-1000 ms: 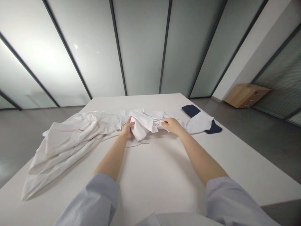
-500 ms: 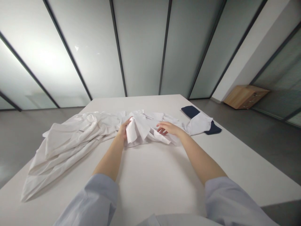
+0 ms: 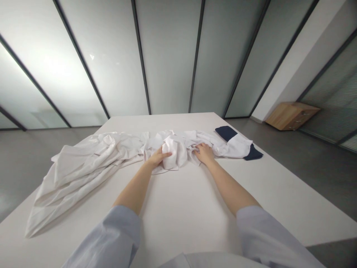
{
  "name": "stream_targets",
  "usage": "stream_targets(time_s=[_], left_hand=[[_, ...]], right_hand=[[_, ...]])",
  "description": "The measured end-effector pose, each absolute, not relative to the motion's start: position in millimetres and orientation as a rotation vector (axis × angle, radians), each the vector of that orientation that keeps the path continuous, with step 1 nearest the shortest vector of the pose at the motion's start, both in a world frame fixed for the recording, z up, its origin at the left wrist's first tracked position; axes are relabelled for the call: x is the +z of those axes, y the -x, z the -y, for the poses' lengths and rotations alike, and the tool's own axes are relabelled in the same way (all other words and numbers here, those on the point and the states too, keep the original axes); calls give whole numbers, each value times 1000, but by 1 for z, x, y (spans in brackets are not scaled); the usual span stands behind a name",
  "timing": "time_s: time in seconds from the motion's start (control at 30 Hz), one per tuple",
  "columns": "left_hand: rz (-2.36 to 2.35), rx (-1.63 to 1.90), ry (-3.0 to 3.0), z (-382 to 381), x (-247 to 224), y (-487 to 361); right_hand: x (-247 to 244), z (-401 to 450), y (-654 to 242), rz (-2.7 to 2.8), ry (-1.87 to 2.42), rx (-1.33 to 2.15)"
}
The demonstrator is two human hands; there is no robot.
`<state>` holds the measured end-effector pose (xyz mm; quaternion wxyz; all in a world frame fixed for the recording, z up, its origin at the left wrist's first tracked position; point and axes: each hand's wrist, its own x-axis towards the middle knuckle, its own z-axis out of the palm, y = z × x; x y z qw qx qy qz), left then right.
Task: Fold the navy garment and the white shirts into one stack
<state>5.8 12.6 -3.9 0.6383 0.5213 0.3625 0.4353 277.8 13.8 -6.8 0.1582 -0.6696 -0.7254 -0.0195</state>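
Bunched fold of a white garment [image 3: 173, 152] under my two hands, on a white table [image 3: 178, 223]. My left hand [image 3: 156, 158] lies at the fold's left side, its fingers [image 3: 166, 153] extended and released across the cloth. Half a second earlier these fingers closed around a taller, upright fold; that fold now sits lower as a rounded mound. My right hand [image 3: 204, 153] has come down from just above the cloth and now rests on the garment to the right of the mound, its fingers bent downward. Whether they pinch the cloth or only press it, I cannot tell. The garment stretches across the table's far half, heaped and creased to the left of my hands and narrower to the right, where its end overlaps a navy cloth [image 3: 225, 132]. Light blue sleeves [image 3: 119, 238] cover my forearms near the lower edge of the view. The garment's left heap and the navy cloth lie as before.
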Motion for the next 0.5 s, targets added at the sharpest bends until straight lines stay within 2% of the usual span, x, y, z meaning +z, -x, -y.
stream_targets(time_s=[0.07,0.27,0.4,0.5], left_hand=[[-878,1012,-1179,-14,-8,-7],[-898,1080,-845,-16,2,-11],[-822,1080,-628,-14,19,-10],[-773,1124,-565,-13,27,-8]], right_hand=[[-2,-11,-276,2034,1859,-77],[2,-3,-263,2248,1673,154],[-3,-1,-258,2432,1343,261],[-9,3,-251,2424,1428,186]])
